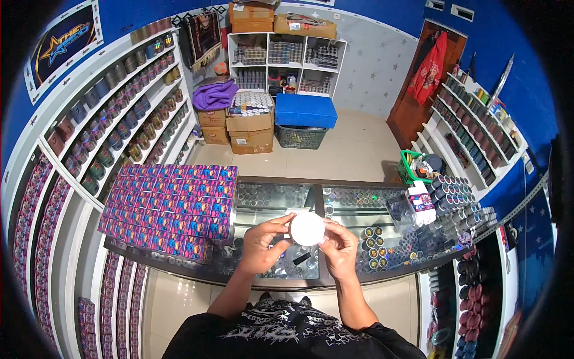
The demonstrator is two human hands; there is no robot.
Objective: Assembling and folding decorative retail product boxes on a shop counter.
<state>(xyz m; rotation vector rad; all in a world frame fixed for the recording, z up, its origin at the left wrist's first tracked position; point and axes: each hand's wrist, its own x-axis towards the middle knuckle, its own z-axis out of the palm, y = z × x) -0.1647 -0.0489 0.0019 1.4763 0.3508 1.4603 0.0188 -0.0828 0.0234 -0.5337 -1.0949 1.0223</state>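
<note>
A white round thing [307,228], with its flat circular face toward me, is held up over the glass counter; its exact kind I cannot make out. My left hand [264,244] grips its left edge, fingertips at the upper rim and thumb lower down. On the opposite edge, my right hand [341,246] pinches it between thumb and fingers. Below the hands, a small black rectangular thing [302,258] shows at the counter. A pale boxy piece [294,213] is partly hidden behind the left fingertips.
Colourful printed boxes [173,203] are stacked on the counter [320,197] at left. To the right stand several round-topped spools [448,197], a green basket [412,167] and a white carton [421,203]. Shelves [119,113] line the walls. Cartons [250,134] and a blue box [305,111] sit beyond.
</note>
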